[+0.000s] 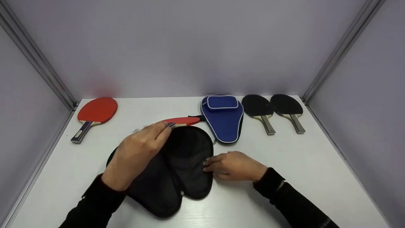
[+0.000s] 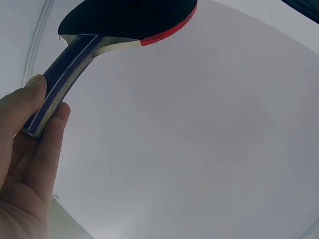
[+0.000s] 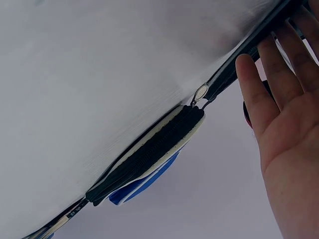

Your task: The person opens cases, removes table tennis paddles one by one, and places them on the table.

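My left hand [image 1: 134, 155] grips a table tennis paddle by its dark blue handle [image 2: 62, 82], thumb on one side and fingers on the other. The paddle's red face [image 1: 182, 120] appears nearly edge-on in the head view, above the far rim of an opened black paddle case [image 1: 190, 158]. In the left wrist view its dark side [image 2: 129, 20] shows. The case lies spread on the table, both halves black inside. My right hand [image 1: 235, 165] touches the right half's edge with extended fingers. Straight fingers [image 3: 281, 69] also show in the right wrist view.
A blue paddle case [image 1: 223, 122] with white piping lies behind the black case. Right of it lie two black-faced paddles, one [image 1: 258, 106] beside the other [image 1: 287, 104]. A red paddle [image 1: 98, 110] rests at the far left. Pale walls enclose the white table [image 1: 303, 177].
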### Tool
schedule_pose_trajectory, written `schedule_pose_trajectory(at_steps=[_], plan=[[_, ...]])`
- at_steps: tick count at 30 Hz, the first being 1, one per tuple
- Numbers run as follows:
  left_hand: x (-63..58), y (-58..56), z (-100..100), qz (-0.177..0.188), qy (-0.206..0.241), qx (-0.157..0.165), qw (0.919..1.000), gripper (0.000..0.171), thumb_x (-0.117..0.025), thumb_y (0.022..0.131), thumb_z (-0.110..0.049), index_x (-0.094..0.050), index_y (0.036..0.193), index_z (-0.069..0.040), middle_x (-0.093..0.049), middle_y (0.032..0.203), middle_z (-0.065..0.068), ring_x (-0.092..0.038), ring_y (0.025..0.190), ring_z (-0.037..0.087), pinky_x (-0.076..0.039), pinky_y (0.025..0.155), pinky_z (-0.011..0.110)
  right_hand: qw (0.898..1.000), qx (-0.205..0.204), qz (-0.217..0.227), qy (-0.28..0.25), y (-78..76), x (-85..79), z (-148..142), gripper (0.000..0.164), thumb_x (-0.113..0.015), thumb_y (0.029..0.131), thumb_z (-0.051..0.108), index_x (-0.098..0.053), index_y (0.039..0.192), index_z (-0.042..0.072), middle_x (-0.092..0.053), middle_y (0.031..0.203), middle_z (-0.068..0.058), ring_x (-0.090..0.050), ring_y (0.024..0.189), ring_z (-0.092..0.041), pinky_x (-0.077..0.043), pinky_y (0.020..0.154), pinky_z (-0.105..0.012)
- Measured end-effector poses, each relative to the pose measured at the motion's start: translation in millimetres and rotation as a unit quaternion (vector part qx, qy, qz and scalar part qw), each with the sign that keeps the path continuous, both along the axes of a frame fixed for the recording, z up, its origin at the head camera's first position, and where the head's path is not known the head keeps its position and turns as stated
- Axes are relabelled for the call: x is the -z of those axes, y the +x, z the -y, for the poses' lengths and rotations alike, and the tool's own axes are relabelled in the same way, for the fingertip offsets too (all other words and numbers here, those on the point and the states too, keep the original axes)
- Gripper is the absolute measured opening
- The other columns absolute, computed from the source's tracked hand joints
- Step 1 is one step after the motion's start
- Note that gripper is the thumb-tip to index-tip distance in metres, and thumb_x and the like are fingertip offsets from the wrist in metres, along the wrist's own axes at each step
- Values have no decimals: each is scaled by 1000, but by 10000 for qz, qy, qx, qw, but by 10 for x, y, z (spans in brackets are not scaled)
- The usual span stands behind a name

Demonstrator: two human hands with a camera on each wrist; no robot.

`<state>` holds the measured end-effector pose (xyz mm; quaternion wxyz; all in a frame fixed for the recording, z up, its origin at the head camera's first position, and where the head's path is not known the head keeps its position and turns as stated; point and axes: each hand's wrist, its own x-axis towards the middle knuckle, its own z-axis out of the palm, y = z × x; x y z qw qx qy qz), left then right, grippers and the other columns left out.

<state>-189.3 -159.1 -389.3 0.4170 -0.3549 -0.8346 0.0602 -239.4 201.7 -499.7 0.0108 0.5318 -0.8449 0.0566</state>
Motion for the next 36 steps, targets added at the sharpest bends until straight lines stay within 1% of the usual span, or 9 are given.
schedule_pose_trajectory(at_steps=[4,10,14,18,21,25,29,32,36], plan=[[-30,-71,85,51,223,-23,9997,36,-88,97,12,-82,130,1,-83,122,17,-88,107,32,-75,90,42,10000,-15,0,-57,8,-5,0,32,-78,111,23,-87,142,22,-82,153,5,-79,141,-11,-72,106,-36],[-54,-183,244,314,649,-14,9974,38,-87,96,14,-82,132,4,-87,124,21,-89,107,38,-75,89,48,9999,-47,-5,-119,13,-4,-1,32,-78,111,22,-87,142,22,-82,153,4,-80,140,-12,-72,106,-36],[-56,-260,359,451,900,-32,9949,34,-85,97,15,-83,130,5,-87,123,22,-89,108,40,-75,91,51,9999,-32,-2,-120,10,2,-1,33,-78,111,21,-87,142,22,-82,153,5,-80,140,-12,-72,106,-36],[-53,-333,466,620,1018,-157,9927,32,-85,97,15,-83,128,5,-88,123,25,-89,110,42,-74,94,53,10000,-7,4,-89,9,0,-2,33,-78,110,22,-87,142,23,-82,153,5,-80,141,-12,-72,105,-37],[-45,-387,531,789,1094,-277,9905,32,-85,97,15,-83,127,6,-88,122,25,-89,110,42,-74,94,54,10000,0,-11,-65,11,-5,-4,33,-78,111,23,-87,142,23,-82,153,5,-80,141,-12,-72,104,-37],[-23,-460,623,1000,1269,-424,9859,30,-84,97,15,-84,126,5,-89,122,24,-89,108,41,-74,90,55,10000,2,-7,-43,5,-8,-3,33,-78,111,23,-87,142,23,-82,153,5,-80,141,-12,-72,104,-37],[15,-525,720,1227,1388,-543,9812,29,-85,98,13,-85,126,4,-88,123,24,-89,106,44,-74,88,57,10000,19,5,-37,3,-5,-3,33,-78,110,22,-87,143,24,-82,153,6,-79,141,-12,-72,105,-37],[46,-563,793,1431,1477,-592,9768,31,-85,98,12,-84,127,2,-88,123,24,-89,105,45,-74,87,59,10000,27,-60,-32,4,5,-8,33,-78,111,23,-87,142,25,-82,153,7,-80,140,-11,-72,103,-36],[106,-612,887,1540,1541,-606,9741,29,-84,97,11,-83,125,1,-89,119,24,-88,99,46,-74,82,62,9999,31,-139,-31,5,16,-15,33,-79,110,24,-87,142,26,-82,153,7,-80,140,-10,-72,101,-36]])
